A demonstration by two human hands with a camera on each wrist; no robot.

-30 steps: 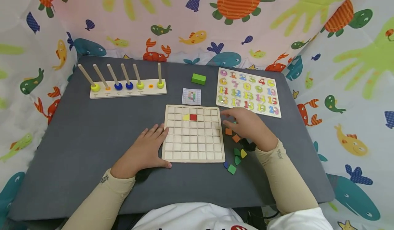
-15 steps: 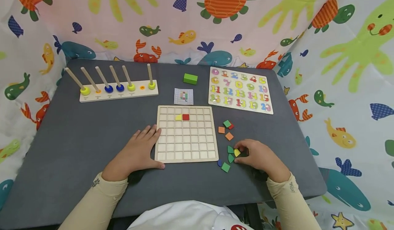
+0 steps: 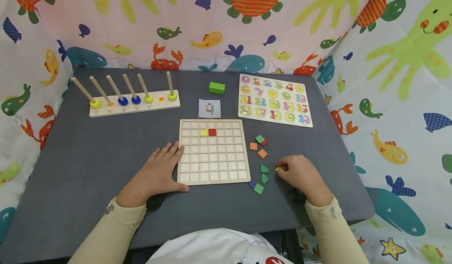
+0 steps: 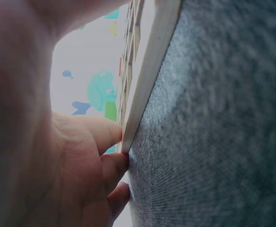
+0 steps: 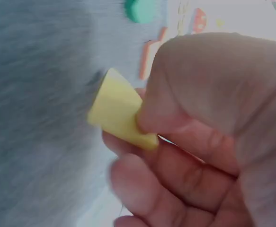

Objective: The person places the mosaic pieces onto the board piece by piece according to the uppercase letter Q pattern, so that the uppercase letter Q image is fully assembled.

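A wooden grid board [image 3: 213, 159] lies flat on the table. In its upper rows a yellow tile [image 3: 204, 132] and a red tile [image 3: 212, 132] sit side by side. My left hand [image 3: 155, 177] rests at the board's left edge, fingers spread and touching the frame. To the right of the board, my right hand [image 3: 303, 177] pinches a yellow quarter-circle piece [image 5: 114, 106] between thumb and fingers, just off the loose pieces. Those include green quarter-circle pieces [image 3: 264, 168], a green square [image 3: 258, 188], orange squares [image 3: 253, 146] and a partly hidden blue piece [image 3: 251, 184].
Behind the board lies a small pattern card [image 3: 209, 108], with a green block [image 3: 217, 88] beyond it. A peg stand with rings [image 3: 135, 106] stands back left, a number board [image 3: 275, 100] back right. A printed curtain [image 3: 208, 20] surrounds the grey table [image 3: 88, 170].
My right hand has come down from beside the board's upper right, taken the yellow quarter-circle piece and drawn it slightly right. My left hand stays at the board. The head view has shifted.
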